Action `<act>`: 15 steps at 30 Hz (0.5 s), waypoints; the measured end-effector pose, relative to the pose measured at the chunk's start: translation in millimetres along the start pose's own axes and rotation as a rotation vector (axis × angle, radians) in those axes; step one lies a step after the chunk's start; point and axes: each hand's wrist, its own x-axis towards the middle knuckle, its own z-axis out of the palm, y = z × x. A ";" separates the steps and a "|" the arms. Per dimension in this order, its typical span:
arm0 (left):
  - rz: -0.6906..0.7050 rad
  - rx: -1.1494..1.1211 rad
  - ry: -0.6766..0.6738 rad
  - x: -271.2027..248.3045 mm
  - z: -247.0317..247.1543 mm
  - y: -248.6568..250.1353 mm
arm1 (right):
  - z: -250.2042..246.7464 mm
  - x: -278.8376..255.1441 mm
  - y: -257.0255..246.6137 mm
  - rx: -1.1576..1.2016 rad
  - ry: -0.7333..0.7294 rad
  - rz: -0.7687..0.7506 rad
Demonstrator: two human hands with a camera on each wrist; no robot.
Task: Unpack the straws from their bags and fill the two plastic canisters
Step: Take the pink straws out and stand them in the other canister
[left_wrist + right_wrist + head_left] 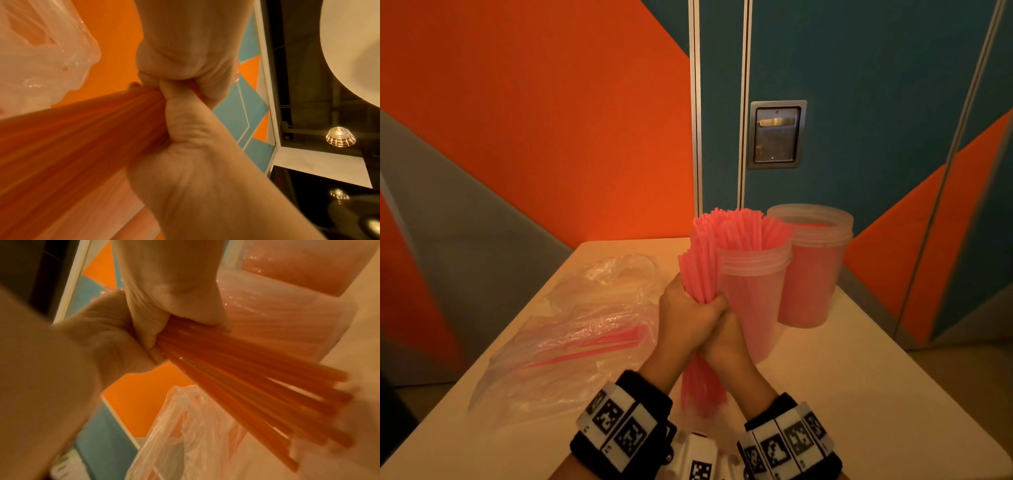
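Note:
Both hands grip one thick bundle of pink straws (pixel 700 270) and hold it upright just left of the near canister. My left hand (pixel 685 317) wraps the bundle's middle and my right hand (pixel 726 337) clasps it right below. The left wrist view shows my left hand (pixel 185 162) curled round the straws (pixel 82 138); the right wrist view shows my right hand (pixel 98 340) doing the same on the straws (pixel 246 378). The near clear canister (pixel 753 301) has straws sticking out of its top. Behind it the far canister (pixel 813 274) is packed with straws below its rim.
A crumpled clear plastic bag (pixel 585 329) lies on the pale table (pixel 859 377) to the left, with a few pink straws inside. Orange and teal wall panels stand close behind the table. A door with a recessed metal handle (pixel 775 135) is behind the canisters.

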 end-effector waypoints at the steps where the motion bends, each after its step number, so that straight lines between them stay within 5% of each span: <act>1: 0.009 -0.004 0.018 -1.7 0.1 0.0 | -1.0 -1.4 5.6 -0.017 -0.054 0.036; 4: 0.027 -0.048 0.012 -5.3 -0.4 3.2 | 1.7 -13.8 30.5 -0.049 -0.217 0.163; 10: 0.089 -0.029 0.039 -11.8 3.3 13.5 | 16.0 -16.8 37.5 0.061 -0.029 0.185; 15: -0.007 -0.004 0.053 -14.7 1.9 -2.4 | 25.4 -19.4 41.8 0.075 0.021 0.218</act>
